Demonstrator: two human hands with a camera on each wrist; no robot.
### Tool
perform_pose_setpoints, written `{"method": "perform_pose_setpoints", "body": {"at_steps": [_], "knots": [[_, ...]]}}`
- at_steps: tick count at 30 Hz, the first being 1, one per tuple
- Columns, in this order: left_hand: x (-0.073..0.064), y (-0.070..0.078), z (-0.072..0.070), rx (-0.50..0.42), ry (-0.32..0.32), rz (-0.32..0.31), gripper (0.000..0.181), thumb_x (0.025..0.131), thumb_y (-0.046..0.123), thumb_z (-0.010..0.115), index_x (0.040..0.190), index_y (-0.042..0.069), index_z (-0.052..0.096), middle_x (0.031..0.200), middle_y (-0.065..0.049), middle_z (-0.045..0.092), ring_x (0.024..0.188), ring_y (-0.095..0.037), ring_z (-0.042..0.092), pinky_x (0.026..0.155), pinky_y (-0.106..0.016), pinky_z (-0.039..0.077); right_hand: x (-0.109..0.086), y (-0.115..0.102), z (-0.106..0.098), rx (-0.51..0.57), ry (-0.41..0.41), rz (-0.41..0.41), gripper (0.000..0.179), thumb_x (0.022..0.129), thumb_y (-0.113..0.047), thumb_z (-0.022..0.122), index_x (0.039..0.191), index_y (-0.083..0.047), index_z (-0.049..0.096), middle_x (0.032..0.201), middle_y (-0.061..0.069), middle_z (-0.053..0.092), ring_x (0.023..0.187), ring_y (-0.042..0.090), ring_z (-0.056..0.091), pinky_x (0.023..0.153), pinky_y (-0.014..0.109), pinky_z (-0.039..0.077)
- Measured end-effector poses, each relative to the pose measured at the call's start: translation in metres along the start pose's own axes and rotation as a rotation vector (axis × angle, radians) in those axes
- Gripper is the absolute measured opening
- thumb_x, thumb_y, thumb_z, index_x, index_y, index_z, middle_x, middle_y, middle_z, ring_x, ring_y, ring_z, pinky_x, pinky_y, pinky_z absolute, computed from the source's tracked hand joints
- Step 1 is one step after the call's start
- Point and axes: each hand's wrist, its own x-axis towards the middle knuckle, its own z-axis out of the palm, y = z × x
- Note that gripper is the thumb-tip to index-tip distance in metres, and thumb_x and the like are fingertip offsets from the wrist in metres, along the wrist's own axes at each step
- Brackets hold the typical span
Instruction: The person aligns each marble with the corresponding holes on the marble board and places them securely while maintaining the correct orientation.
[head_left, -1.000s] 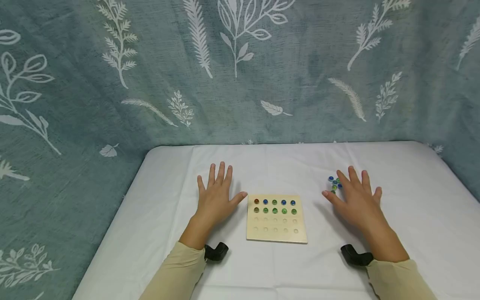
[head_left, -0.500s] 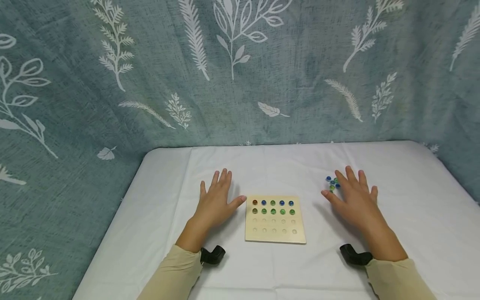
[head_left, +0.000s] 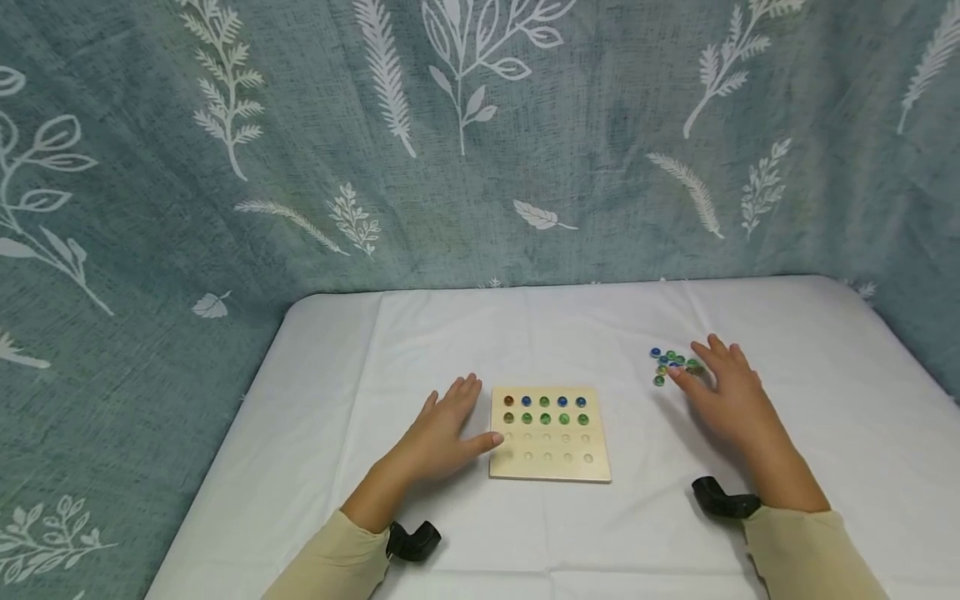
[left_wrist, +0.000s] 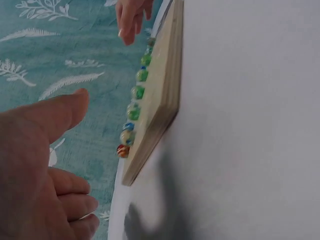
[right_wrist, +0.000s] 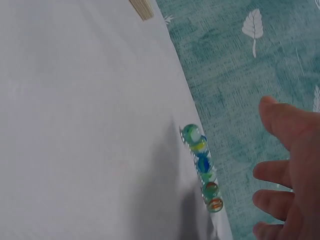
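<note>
A pale wooden board point(head_left: 555, 469) lies mid-table with rows of round dimples. Glass marbles point(head_left: 545, 418) fill its two far rows, one reddish-brown, the others blue or green; the two near rows are bare. My left hand point(head_left: 442, 437) hovers at the board's left edge, fingers relaxed, thumb overlapping the board's side in the head view. Over to the right, loose marbles point(head_left: 663, 360) lie in a cluster on the cloth, blue, green and yellowish. Just beside them hovers my right hand point(head_left: 731, 400), thumb and fingers apart, holding nothing; it hides part of the cluster.
A white cloth point(head_left: 420, 333) covers the table. Behind it hangs a blue-green curtain point(head_left: 450, 225) with white leaf prints. Each wrist carries a black camera mount, one left point(head_left: 414, 542), one right point(head_left: 723, 500).
My left hand has come down and nearer, its thumb now over the board's left side. The right hand has shifted right, its fingers drawn in, uncovering more loose marbles.
</note>
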Motion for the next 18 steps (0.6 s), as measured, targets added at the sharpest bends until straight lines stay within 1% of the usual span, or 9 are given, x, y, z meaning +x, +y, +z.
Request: {"method": "perform_pose_setpoints", "body": {"at_steps": [4, 7, 10, 13, 18], "knots": [[-0.006, 0.001, 0.008, -0.037, -0.049, 0.014, 0.095, 0.087, 0.060, 0.064, 0.157, 0.009, 0.024, 0.164, -0.004, 0.018, 0.153, -0.020, 0.013, 0.126, -0.050, 0.006, 0.003, 0.009, 0.000, 0.002, -0.016, 0.033, 0.079, 0.100, -0.055, 0.044, 0.149, 0.006, 0.034, 0.160, 0.029, 0.015, 0.146, 0.054, 0.004, 0.108, 0.079, 0.014], [-0.009, 0.002, 0.013, -0.058, -0.068, 0.023, 0.097, 0.084, 0.057, 0.069, 0.157, 0.010, 0.025, 0.164, -0.004, 0.020, 0.153, -0.020, 0.014, 0.126, -0.049, 0.008, 0.004, 0.016, 0.001, 0.006, -0.013, 0.069, 0.077, 0.100, -0.054, 0.044, 0.147, 0.006, 0.037, 0.158, 0.029, 0.019, 0.145, 0.053, 0.009, 0.109, 0.076, 0.017], [-0.009, 0.002, 0.018, -0.075, -0.065, 0.031, 0.096, 0.083, 0.055, 0.072, 0.156, 0.010, 0.028, 0.164, -0.003, 0.022, 0.152, -0.019, 0.016, 0.127, -0.047, 0.009, 0.005, 0.021, 0.003, 0.007, 0.004, 0.112, 0.076, 0.100, -0.054, 0.044, 0.146, 0.006, 0.038, 0.157, 0.029, 0.022, 0.144, 0.053, 0.014, 0.110, 0.074, 0.019], [-0.008, 0.000, 0.022, -0.092, -0.047, 0.047, 0.091, 0.085, 0.052, 0.072, 0.155, 0.010, 0.031, 0.163, -0.002, 0.023, 0.152, -0.018, 0.017, 0.127, -0.047, 0.010, 0.005, 0.024, 0.006, 0.004, 0.030, 0.144, 0.074, 0.100, -0.053, 0.046, 0.145, 0.005, 0.041, 0.156, 0.029, 0.026, 0.143, 0.052, 0.020, 0.111, 0.072, 0.022], [-0.008, -0.004, 0.025, -0.121, -0.035, 0.093, 0.086, 0.086, 0.050, 0.072, 0.154, 0.012, 0.034, 0.164, 0.002, 0.020, 0.152, -0.016, 0.015, 0.127, -0.046, 0.007, 0.005, 0.026, 0.010, 0.010, 0.058, 0.166, 0.069, 0.100, -0.049, 0.049, 0.145, 0.003, 0.044, 0.154, 0.027, 0.032, 0.143, 0.050, 0.024, 0.111, 0.070, 0.025]]}}
